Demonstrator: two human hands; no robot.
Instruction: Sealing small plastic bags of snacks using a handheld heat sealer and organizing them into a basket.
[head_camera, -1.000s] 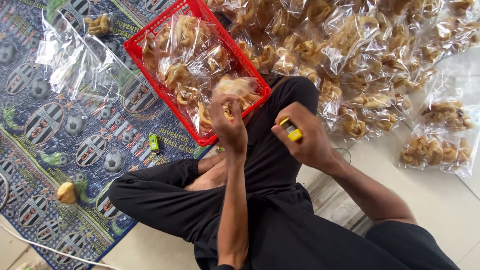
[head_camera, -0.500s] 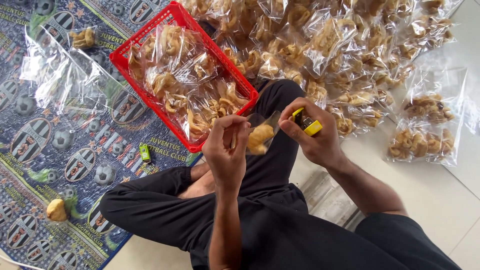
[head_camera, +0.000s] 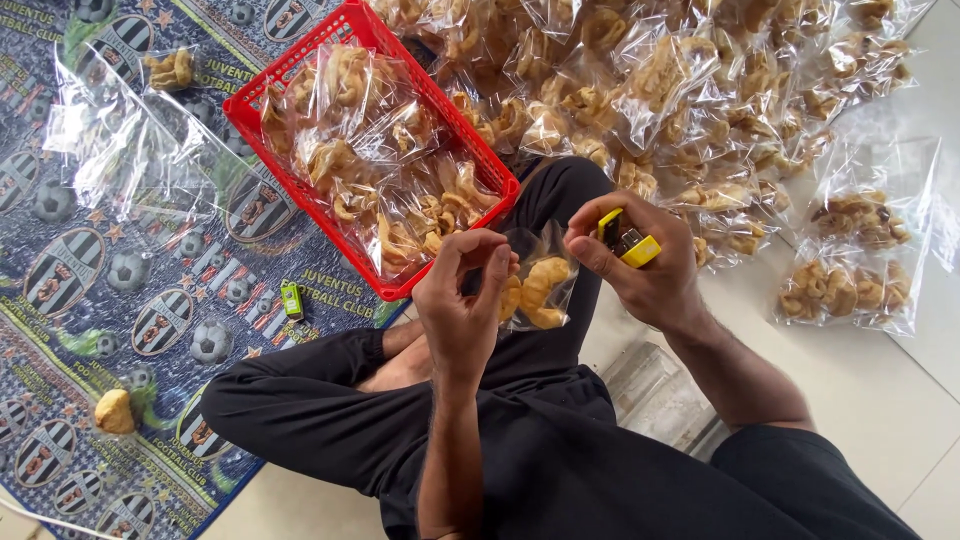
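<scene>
- A small clear bag (head_camera: 535, 288) of fried snacks is pinched at its top by the left hand (head_camera: 462, 305), just in front of the red basket (head_camera: 372, 25).
- A yellow lighter (head_camera: 626, 240) is gripped in the right hand (head_camera: 640, 265), beside the bag.
- Filled bags are held in the basket, which rests partly on a patterned mat (head_camera: 110, 290) left of it.
- A green lighter (head_camera: 291, 300) lies on the mat near the basket's front corner.
- Right of the basket, a pile of bags (head_camera: 700, 90) is spread over a pale tiled floor (head_camera: 880, 400).
</scene>
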